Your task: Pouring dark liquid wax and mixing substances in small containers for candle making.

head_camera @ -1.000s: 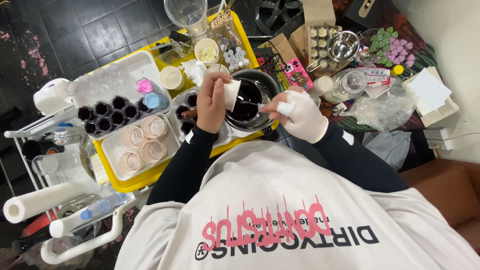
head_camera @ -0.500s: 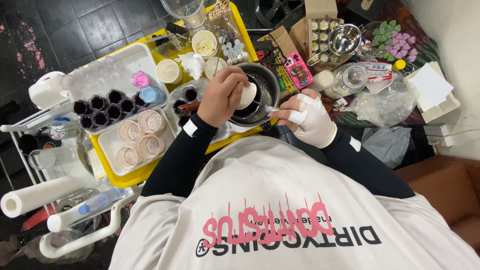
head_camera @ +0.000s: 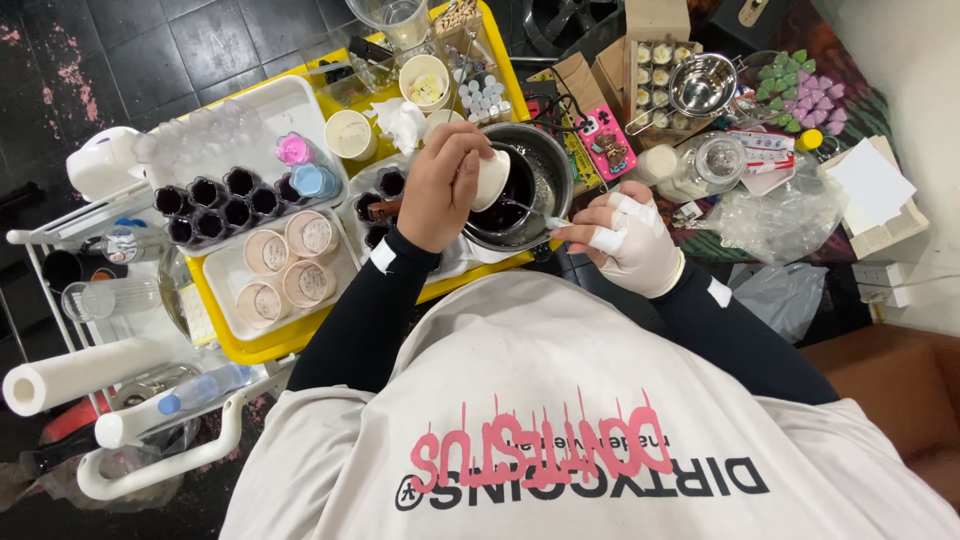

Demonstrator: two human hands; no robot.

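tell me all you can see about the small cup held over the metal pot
The small cup is off-white and looks like paper. It is tipped on its side, mouth toward the dark liquid in the round metal pot, just above it. The bare left hand grips it from above. What is inside cannot be made out.

A yellow tray (head_camera: 262, 345) is the landmark. On it lie 4 round cream-filled cups (head_camera: 285, 266) and dark small moulds (head_camera: 215, 205). Left of it lies a paper towel roll (head_camera: 75, 372). Well right of it sits a glass jar (head_camera: 718, 160).
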